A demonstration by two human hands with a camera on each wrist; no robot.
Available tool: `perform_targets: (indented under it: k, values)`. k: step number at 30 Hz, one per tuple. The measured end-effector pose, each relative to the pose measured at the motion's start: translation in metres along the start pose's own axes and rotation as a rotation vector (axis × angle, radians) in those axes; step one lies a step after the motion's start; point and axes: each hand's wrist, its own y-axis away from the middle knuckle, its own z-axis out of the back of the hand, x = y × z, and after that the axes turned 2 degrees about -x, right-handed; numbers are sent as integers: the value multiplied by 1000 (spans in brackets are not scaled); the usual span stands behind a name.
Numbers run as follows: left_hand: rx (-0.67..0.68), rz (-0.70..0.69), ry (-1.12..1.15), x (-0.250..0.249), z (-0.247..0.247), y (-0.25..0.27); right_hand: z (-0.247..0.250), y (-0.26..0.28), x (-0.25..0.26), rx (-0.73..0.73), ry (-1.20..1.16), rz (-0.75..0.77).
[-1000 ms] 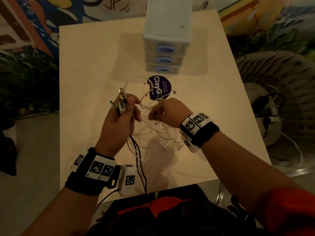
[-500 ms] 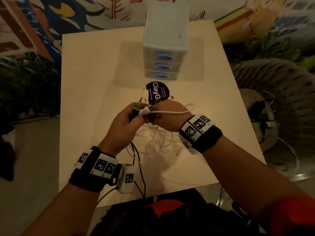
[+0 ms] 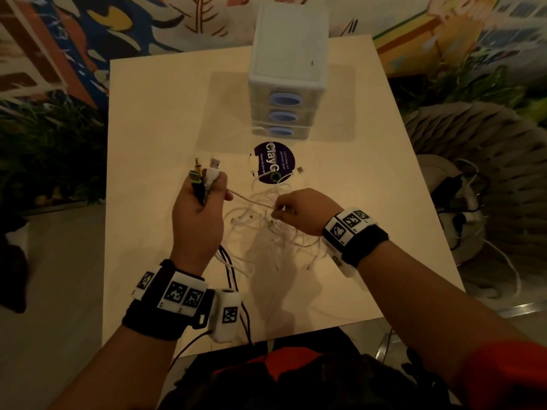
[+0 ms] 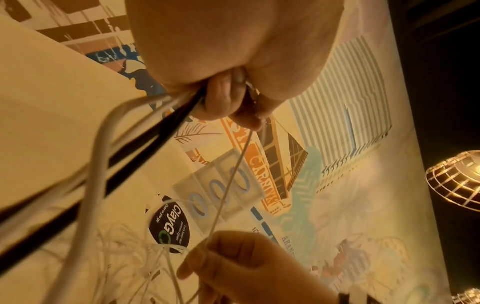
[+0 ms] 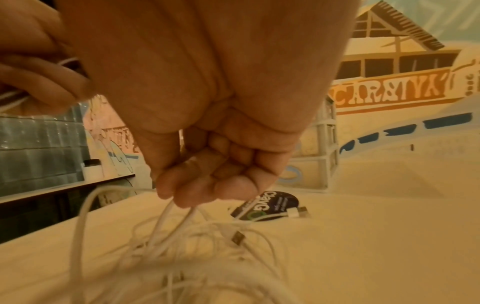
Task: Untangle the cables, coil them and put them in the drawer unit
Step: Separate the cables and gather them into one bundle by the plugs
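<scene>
A tangle of thin white cables (image 3: pixel 266 226) (image 5: pixel 197 242) lies on the pale table (image 3: pixel 154 119). My left hand (image 3: pixel 204 190) (image 4: pixel 228 98) grips a bunch of cable ends, white and black, with plugs (image 3: pixel 207 170) sticking up. My right hand (image 3: pixel 284 208) (image 5: pixel 207 185) pinches a white cable (image 4: pixel 228 185) that runs taut from the left hand down into the tangle. Two black cables (image 3: pixel 231 270) hang from the left fist toward the table's near edge. The white drawer unit (image 3: pixel 288 84) with three blue-handled drawers stands at the far middle, all shut.
A round dark sticker (image 3: pixel 273 165) lies on the table in front of the drawer unit, with a loose white plug (image 3: pixel 299 170) (image 5: pixel 298 211) beside it. A woven object (image 3: pixel 488 173) and other cables sit off the table's right side.
My hands, close together half a second ago, have parted. The left hand went left with the plug bunch, and the right slid right and down along the white cable.
</scene>
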Motion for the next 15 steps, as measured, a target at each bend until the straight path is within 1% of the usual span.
perform_targets:
  k: [4,6,9,11,13,15]
  values:
    - [-53,46,84,2,10,-4,-3,1,-17,9,-5,-71]
    - [-67,44,124,1,12,-4,-5,2,-25,26,6,-111]
    - [-77,40,166,-2,14,-1,-6,4,-32,5,-4,-137]
    - [-78,41,171,-3,15,-1,-6,6,-35,-61,-24,-125]
    - [-70,7,127,-4,16,0,-4,8,-36,-164,-58,-80]
    - [-4,-31,54,-5,15,2,0,10,-31,-270,-137,-13]
